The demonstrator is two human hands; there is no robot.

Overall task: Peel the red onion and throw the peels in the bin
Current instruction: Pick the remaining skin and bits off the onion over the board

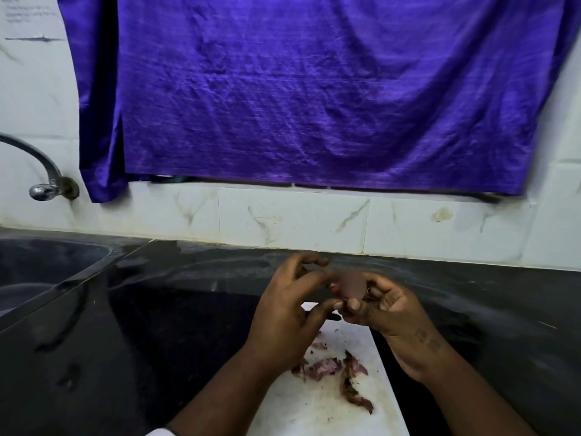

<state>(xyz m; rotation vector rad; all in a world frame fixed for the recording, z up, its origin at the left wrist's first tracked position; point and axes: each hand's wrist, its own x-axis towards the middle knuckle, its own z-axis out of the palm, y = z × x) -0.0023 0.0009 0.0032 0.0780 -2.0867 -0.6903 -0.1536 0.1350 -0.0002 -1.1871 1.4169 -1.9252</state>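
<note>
The red onion [352, 284] is held up over the far end of the white cutting board [317, 404], cupped in the curled fingers of the right hand [382, 305]. The left hand [289, 309] is pinched against the onion's left side with fingertips bent in, though what exactly is gripped there can't really be made out. Torn purple peels [333, 371] are scattered on the board, which is laid on the black counter [157, 309] toward its near edge, with the sink [47, 265] off at the left end.

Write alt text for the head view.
Two hands hold a red onion above a white board, the right hand cupping it, the left hand picking at it. Peels lie on the board.
</note>
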